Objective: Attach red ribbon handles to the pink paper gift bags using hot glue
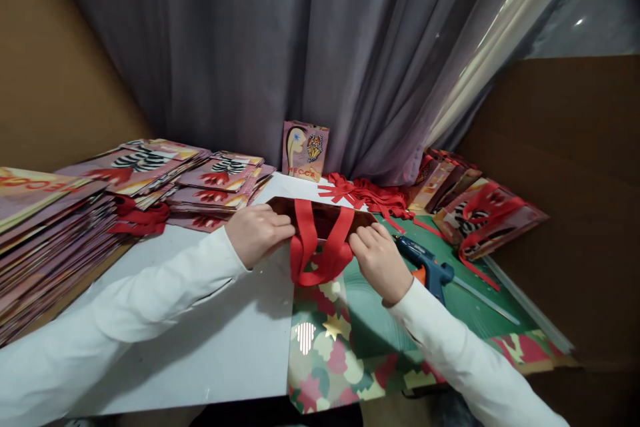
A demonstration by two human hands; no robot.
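Between my hands, above the table, is a paper gift bag (330,212) with its mouth facing me. Two loops of red ribbon handle (320,275) hang down from its opening. My left hand (260,233) grips the left side of the rim, fingers curled round it. On the right side, my right hand (379,257) is closed on the rim in the same way. The outer face of the bag is mostly hidden. Just right of my right hand lies a blue glue gun (425,260) with a glue stick (487,300) sticking out of its back.
Stacks of flat printed bags (60,247) fill the left side. A small upright bag (306,150) stands at the back by the grey curtain (240,67). Red ribbon strips (375,193) lie in a heap. Finished-looking bags with ribbon (487,217) lean at right, near a cardboard wall (565,200).
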